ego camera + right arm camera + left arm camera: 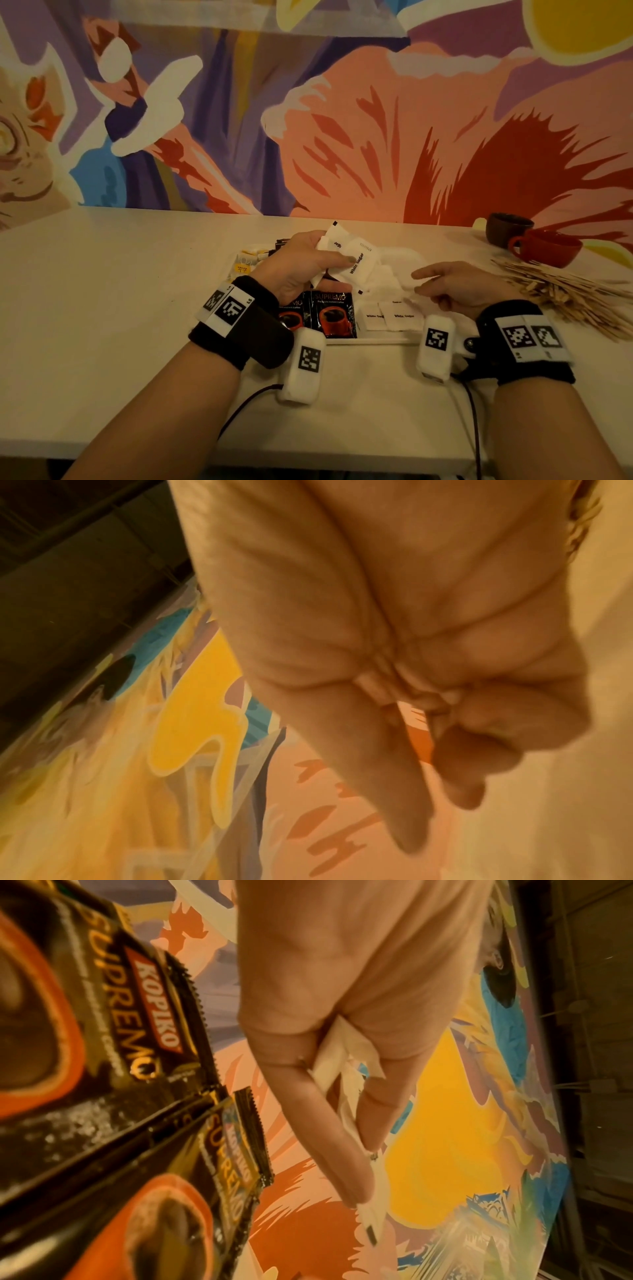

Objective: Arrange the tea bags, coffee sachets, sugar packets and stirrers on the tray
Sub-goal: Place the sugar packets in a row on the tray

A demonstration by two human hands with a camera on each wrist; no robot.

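- tea bags (247, 262) just left of the left hand's grip, at the tray's far left; yellow labels, partly hidden behind the wrist.
- left hand (301, 263) raised over the tray (368, 340), thumb and fingers clamped on a fanned bunch of white sugar packets (354, 258); same pinch visible in the left wrist view (337, 1053).
- coffee sachets (332, 313) directly below that grip, two black ones side by side, flat on the tray.
- placed sugar packets (390, 317) right of the sachets, lying in a row near the tray's front edge, below the right hand.
- right hand (459, 286) low over loose white packets, forefinger out, other fingers curled; empty or pinching a packet: cannot tell.
- stirrers (561, 296) heaped on the table (102, 291) right of the right hand, off the tray.
- brown cup (507, 228) and red cup (548, 246) beyond the stirrers.
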